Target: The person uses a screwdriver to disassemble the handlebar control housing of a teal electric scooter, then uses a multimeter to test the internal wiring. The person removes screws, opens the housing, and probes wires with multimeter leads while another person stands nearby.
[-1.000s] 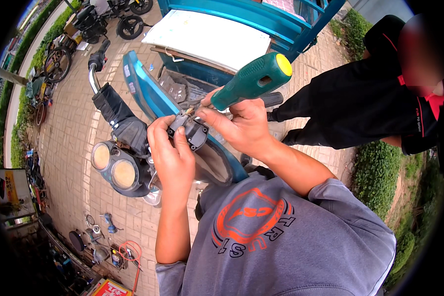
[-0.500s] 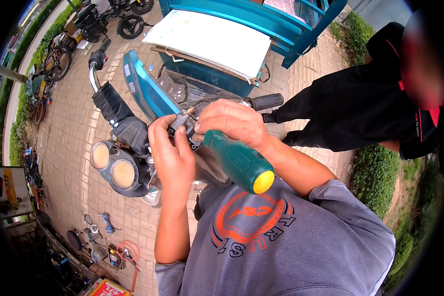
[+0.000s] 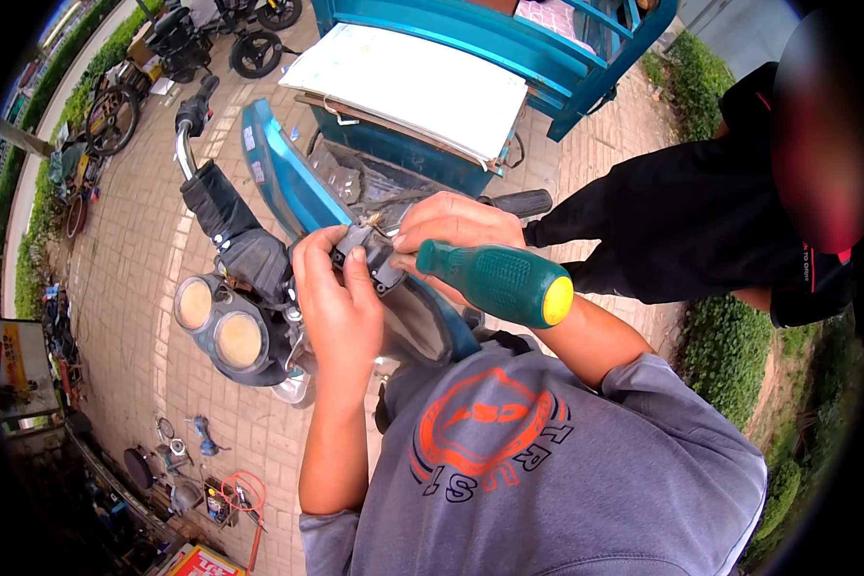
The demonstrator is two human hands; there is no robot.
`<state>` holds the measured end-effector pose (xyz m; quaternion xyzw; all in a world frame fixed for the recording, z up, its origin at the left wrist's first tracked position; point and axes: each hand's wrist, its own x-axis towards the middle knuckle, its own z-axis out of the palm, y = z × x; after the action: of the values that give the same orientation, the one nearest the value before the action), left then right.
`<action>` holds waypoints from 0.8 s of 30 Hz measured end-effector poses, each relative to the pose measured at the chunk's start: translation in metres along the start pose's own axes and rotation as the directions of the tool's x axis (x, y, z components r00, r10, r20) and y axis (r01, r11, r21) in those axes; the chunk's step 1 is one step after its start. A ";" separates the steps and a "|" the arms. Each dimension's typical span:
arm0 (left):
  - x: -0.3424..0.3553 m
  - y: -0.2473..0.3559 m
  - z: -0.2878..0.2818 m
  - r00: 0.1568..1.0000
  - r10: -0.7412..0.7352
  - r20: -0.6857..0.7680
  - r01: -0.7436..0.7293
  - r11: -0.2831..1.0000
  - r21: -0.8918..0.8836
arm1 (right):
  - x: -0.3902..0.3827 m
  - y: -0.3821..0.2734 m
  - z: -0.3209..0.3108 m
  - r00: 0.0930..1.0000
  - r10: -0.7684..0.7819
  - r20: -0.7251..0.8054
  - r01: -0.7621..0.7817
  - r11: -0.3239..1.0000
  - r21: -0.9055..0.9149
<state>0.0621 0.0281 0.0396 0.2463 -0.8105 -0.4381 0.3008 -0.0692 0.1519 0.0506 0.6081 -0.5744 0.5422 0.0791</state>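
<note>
My left hand [image 3: 341, 298] is closed around a small dark grey housing [image 3: 363, 240] at the handlebar of a blue cargo tricycle, its thumb and fingers on opposite sides. Frayed wires [image 3: 379, 223] show just beyond the housing. Against its right side are the fingertips of my right hand [image 3: 461, 230], curled inward. A green screwdriver [image 3: 494, 278] with a yellow end cap sticks out from under that hand, its handle lying toward the right; the shaft is hidden. Whatever the right fingertips pinch cannot be made out.
Round twin headlamps [image 3: 235, 341] and a black grip cover [image 3: 221, 216] lie left of my hands. Behind them stands the tricycle's white-topped seat box [image 3: 403, 86]. A person in black [image 3: 682, 211] stands at the right. Tools and parts [image 3: 187, 461] lie on the paving, lower left.
The screwdriver handle has swung to the right and up, away from my shirt. My right hand has shifted slightly right, uncovering more of the housing. My left hand stays in place.
</note>
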 end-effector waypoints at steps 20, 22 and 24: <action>-0.001 -0.004 -0.001 0.996 0.088 -0.004 -0.088 0.995 0.040 | 0.011 -0.004 0.028 0.915 0.380 -0.136 -0.327 0.895 0.304; -0.001 0.000 0.000 0.999 0.045 0.009 -0.045 0.999 -0.004 | 0.010 -0.003 0.029 0.922 0.366 -0.123 -0.309 0.891 0.333; 0.000 0.001 -0.002 0.999 0.032 0.015 -0.032 0.999 -0.002 | 0.014 0.000 0.024 0.954 0.279 -0.110 -0.244 0.935 0.257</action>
<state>0.0633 0.0278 0.0410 0.2296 -0.8163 -0.4357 0.3018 -0.0591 0.1258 0.0515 0.4904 -0.5730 0.6561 -0.0269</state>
